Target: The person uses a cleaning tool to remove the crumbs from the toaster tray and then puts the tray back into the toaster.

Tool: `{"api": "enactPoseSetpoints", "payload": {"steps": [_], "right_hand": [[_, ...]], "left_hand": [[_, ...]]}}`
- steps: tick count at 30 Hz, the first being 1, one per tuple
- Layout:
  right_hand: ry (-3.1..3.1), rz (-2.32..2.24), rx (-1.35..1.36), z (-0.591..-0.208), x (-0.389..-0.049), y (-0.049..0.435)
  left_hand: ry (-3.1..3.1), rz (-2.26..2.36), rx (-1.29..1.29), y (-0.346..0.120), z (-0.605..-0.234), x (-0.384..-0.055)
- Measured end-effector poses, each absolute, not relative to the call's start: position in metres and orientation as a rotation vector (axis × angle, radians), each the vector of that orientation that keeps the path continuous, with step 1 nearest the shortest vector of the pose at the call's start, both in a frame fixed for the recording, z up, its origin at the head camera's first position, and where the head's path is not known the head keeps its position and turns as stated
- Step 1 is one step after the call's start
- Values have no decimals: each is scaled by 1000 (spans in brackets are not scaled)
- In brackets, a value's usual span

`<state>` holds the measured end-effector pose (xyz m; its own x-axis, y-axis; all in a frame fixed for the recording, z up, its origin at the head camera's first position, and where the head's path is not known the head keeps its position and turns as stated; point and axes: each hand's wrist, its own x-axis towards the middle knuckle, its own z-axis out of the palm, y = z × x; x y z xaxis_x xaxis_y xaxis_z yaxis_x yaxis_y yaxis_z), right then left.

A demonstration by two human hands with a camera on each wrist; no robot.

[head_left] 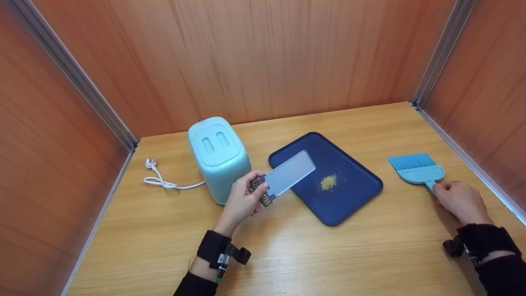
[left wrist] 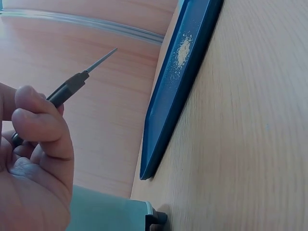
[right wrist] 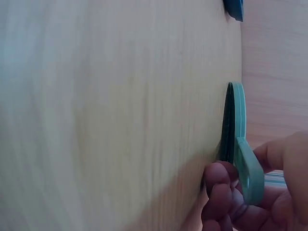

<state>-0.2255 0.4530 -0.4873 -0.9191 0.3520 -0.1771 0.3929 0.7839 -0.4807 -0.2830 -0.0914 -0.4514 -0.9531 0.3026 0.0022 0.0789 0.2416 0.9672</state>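
My left hand [head_left: 242, 197] grips a toaster crumb tray [head_left: 291, 172] by its dark slotted end, the thumb on top. Its flat silvery plate is raised and tilted over the left side of a dark blue serving tray [head_left: 353, 201]. Edge-on in the left wrist view, the crumb tray [left wrist: 70, 88] looks thin. A small heap of yellowish crumbs [head_left: 328, 182] lies on the serving tray. At the right, my right hand [head_left: 462, 200] pinches the handle of a light blue hand brush [head_left: 421, 174], which lies low at the tabletop. Fingers curl about that brush's handle [right wrist: 251, 173] in the right wrist view.
A light blue toaster [head_left: 226, 172] stands left of the serving tray, its top covered by a lid with two oval recesses. Its white cord and plug [head_left: 151, 163] lie to the left. Wood-look panels [head_left: 287, 61] enclose the table's back and sides.
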Motion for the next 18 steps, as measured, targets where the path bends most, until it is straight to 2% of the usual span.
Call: {"api": "enactPoseSetpoints", "payload": {"steps": [9,18], "right_hand": [[2886,-771,682,-488,-225,451],[2921,-762,643,-492,-224,452]], "left_hand": [[2292,1815,342,-94,-453,-282],[2250,1879,326,-94,-453,-278]]}}
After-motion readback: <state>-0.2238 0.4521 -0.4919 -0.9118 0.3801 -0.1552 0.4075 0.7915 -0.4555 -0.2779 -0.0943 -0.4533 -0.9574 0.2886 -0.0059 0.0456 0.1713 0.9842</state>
